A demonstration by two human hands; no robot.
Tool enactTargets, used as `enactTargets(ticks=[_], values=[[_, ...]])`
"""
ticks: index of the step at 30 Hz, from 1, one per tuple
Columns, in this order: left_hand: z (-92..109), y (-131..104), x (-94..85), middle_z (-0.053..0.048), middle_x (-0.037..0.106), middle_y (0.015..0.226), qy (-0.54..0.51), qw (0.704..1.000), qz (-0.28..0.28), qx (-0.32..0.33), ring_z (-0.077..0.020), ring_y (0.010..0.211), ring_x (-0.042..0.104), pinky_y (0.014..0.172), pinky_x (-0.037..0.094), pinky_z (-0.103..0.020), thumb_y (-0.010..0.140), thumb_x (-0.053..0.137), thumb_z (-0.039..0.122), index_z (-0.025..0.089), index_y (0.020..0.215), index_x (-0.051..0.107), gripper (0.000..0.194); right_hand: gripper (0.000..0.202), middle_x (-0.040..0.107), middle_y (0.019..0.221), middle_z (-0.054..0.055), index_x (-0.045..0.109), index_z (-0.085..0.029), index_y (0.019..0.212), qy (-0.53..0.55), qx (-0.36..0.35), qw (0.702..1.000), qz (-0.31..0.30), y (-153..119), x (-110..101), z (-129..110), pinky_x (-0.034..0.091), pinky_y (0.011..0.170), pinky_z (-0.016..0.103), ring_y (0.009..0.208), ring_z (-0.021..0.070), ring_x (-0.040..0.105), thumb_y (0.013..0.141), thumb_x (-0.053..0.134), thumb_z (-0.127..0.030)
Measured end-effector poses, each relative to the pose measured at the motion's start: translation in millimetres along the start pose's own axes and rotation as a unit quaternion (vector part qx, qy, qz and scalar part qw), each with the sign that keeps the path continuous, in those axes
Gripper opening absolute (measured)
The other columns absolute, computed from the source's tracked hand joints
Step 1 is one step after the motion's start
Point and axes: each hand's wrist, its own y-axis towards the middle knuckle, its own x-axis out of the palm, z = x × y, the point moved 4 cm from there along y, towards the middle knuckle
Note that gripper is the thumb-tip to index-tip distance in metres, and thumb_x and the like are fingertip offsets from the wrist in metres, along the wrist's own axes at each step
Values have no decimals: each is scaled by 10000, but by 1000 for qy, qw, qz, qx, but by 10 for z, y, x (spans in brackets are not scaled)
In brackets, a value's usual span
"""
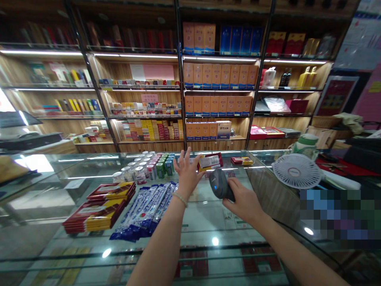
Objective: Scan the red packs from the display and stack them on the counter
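Note:
My left hand [187,172] pinches a red and yellow chocolate bar pack [210,161] at its left end between thumb and forefinger, the other fingers raised. The pack's barcode side faces me. Wrapped around a dark grey barcode scanner [219,184], my right hand [245,200] keeps it just below the pack; a blue light shows on the scanner. Beyond, to the right, similar red and yellow packs [241,160] lie on the glass counter [205,222]. Left of my left arm are long blue and white wrapped packs [145,210] and stacks of red and yellow chocolate packs [98,212].
Small jars and tubes [149,166] stand in rows at the counter's back. A white fan [297,171] and a green and white jug [306,145] are at the right. A dark cable [306,240] runs beside my right forearm. Lit shelves of boxes [222,105] line the wall.

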Motion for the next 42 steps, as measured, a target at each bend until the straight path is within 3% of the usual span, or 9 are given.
enactTargets(ticks=[4,7,17,24,32,42], values=[[-1,0,5,-109,315,1687,6,1000,-1,3,-396,1567,220,1227,124,-695,760,851,389,379,1405,591,696,331,753,960,64,610,-217,1151,20,82,996,-1,26,-90,117,445,675,322,854,291,733,844,586,-338],[-4,0,4,-116,317,1686,1,1000,0,-3,-395,1562,234,1223,130,-701,775,838,381,374,1401,597,671,330,759,883,65,600,-217,1155,40,108,993,-13,48,-112,161,397,667,310,857,310,736,857,584,-357],[-10,9,-10,-113,327,1681,-12,1000,6,-16,-389,1550,263,1219,143,-700,783,827,396,375,1395,599,653,390,758,879,60,570,-238,1205,43,119,991,-37,39,-87,142,354,662,295,851,307,734,840,621,-364],[-12,2,3,-122,338,1674,-16,1000,11,-10,-386,1547,268,1227,122,-688,793,816,421,365,1394,605,640,312,756,879,77,574,-217,1114,28,110,992,-53,35,-76,132,325,636,290,809,296,726,831,614,-341],[-2,3,-1,-117,332,1675,-16,1000,7,-13,-385,1544,272,1225,128,-687,776,832,402,373,1389,606,654,397,760,878,67,586,-216,1207,18,110,993,-39,25,-69,123,339,643,289,779,275,721,833,637,-341],[11,2,-1,-127,348,1663,-20,1000,-4,-16,-381,1532,294,1223,130,-682,756,850,415,376,1398,599,690,269,771,886,49,635,-243,1093,-13,86,995,-50,17,-56,104,323,630,288,796,256,718,852,596,-358]])
